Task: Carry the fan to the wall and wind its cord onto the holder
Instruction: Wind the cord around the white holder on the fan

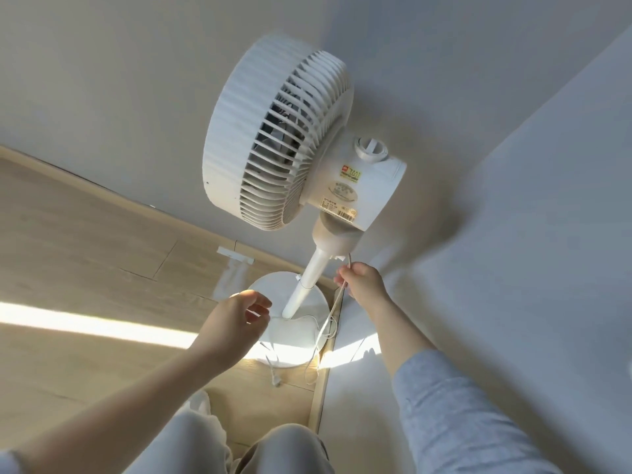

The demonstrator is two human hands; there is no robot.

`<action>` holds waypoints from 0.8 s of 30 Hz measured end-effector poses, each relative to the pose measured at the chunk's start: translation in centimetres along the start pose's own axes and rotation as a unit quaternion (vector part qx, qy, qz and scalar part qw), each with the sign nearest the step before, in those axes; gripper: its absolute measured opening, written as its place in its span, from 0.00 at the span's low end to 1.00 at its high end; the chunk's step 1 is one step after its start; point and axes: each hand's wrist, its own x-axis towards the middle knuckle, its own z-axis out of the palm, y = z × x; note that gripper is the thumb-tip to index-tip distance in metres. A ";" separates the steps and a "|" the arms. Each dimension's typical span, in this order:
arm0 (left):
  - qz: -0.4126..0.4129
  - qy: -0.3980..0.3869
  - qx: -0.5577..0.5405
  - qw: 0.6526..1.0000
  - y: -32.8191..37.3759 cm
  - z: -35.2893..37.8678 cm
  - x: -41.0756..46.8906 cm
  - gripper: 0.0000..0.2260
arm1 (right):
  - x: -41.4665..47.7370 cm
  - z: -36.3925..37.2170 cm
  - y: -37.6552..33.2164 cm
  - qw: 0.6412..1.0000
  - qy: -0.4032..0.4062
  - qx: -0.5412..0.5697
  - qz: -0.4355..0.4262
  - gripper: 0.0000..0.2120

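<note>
A white pedestal fan (273, 142) stands upright in the corner of the room, its round base (270, 285) on the wood floor beside the wall. My right hand (362, 278) pinches the thin white cord (333, 311) just below the small holder (338, 258) on the pole under the fan's neck. From there the cord hangs down in loose loops over the base, and its plug (276, 381) lies on the floor. My left hand (239, 313) hovers over the base with fingers loosely curled, holding nothing.
White walls (513, 234) meet in a corner right behind the fan. A baseboard (321, 398) runs along the right wall. My knees (280, 449) are at the bottom of the view. A bright sun strip (85, 323) crosses the wood floor at left.
</note>
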 end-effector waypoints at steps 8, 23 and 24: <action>-0.042 -0.022 -0.105 0.993 1.0 3.2 0.8 0.06 | -4.2 -3.0 0.0 0.976 -0.023 0.216 0.030 0.09; -0.036 -0.120 -0.169 0.978 5.0 7.4 -1.8 0.21 | -11.1 -7.1 -4.5 0.937 -0.024 0.348 -0.017 0.10; -0.028 -0.119 -0.167 0.978 5.3 7.3 -1.8 0.22 | -11.4 -7.3 -5.1 0.934 -0.025 0.355 -0.028 0.11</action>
